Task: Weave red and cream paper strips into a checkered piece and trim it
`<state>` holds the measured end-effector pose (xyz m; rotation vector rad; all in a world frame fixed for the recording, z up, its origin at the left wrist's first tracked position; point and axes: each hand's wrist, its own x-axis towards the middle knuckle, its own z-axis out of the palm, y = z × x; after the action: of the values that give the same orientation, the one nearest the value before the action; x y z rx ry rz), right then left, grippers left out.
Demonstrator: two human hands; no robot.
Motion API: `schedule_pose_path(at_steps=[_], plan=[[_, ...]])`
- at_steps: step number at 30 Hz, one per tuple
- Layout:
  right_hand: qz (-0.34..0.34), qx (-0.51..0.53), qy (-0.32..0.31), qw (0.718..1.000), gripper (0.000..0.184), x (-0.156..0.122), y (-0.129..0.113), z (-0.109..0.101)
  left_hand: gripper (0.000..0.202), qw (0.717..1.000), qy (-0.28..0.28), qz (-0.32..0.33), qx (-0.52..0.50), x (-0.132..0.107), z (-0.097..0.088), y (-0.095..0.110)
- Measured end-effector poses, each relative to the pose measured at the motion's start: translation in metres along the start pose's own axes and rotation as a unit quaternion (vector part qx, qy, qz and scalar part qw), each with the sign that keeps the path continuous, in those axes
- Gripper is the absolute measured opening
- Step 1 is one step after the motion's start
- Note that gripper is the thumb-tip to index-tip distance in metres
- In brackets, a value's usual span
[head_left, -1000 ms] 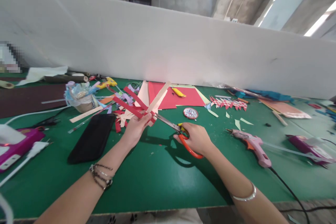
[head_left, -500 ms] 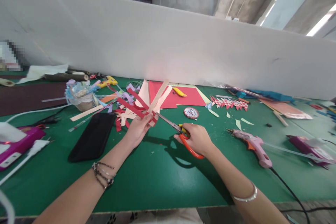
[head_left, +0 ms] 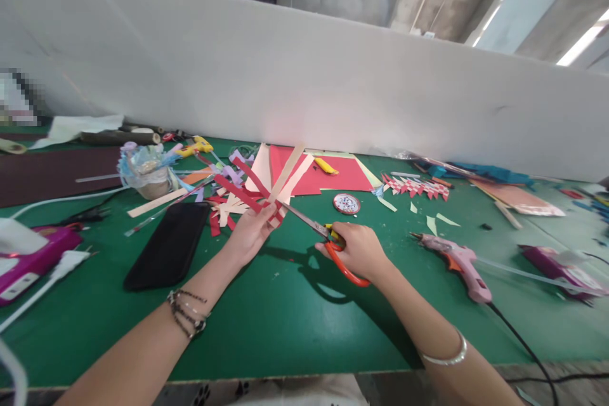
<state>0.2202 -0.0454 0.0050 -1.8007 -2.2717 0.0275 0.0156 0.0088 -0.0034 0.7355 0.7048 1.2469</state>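
My left hand (head_left: pixel 253 233) pinches a small woven piece of red and pale pink paper strips (head_left: pixel 275 216). From it the loose ends fan out upward, red ones (head_left: pixel 238 191) to the left and pale ones (head_left: pixel 289 174) to the right. Orange-and-yellow-handled scissors (head_left: pixel 346 269) are gripped in my right hand (head_left: pixel 359 248). Their blades point left, with the tips at the woven piece by my left fingers. Whether the tips have paper between them is too small to tell.
A black phone (head_left: pixel 169 244) lies left of my hands. Behind are red paper sheets (head_left: pixel 342 174), a yellow cutter (head_left: pixel 326 166) and a round tin of pins (head_left: pixel 346 203). A pink glue gun (head_left: pixel 459 263) and its cord lie right. A paper-strip-filled cup (head_left: pixel 152 181) stands left.
Almost nothing differs. Both hands, the woven paper piece and the scissors keep nearly the same places, and the view has shifted very slightly.
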Motion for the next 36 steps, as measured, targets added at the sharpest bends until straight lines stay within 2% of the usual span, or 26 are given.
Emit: schedule_pose_path(at_steps=[11, 20, 24, 30, 36], plan=[[0.002, -0.014, 0.016, 1.000, 0.042, 0.000, 0.002, 0.001, 0.029, 1.000, 0.009, -0.003, -0.017, 0.000, 0.000, 0.000], [0.003, 0.053, 0.007, 0.999, 0.042, 0.001, 0.000, 0.001, 0.033, 1.000, 0.013, 0.004, -0.024, 0.000, 0.001, 0.001], [0.022, 0.101, 0.033, 0.994, 0.042, 0.002, 0.006, 0.002, 0.031, 0.999, 0.029, 0.014, -0.021, 0.002, -0.002, 0.000], [0.043, 0.156, 0.112, 0.980, 0.042, 0.004, 0.020, 0.006, 0.026, 0.998, 0.046, 0.037, 0.013, 0.006, -0.005, -0.001], [0.062, 0.181, 0.117, 0.975, 0.043, 0.005, 0.021, 0.007, 0.032, 0.987, 0.074, 0.106, 0.092, 0.011, -0.014, 0.002]])
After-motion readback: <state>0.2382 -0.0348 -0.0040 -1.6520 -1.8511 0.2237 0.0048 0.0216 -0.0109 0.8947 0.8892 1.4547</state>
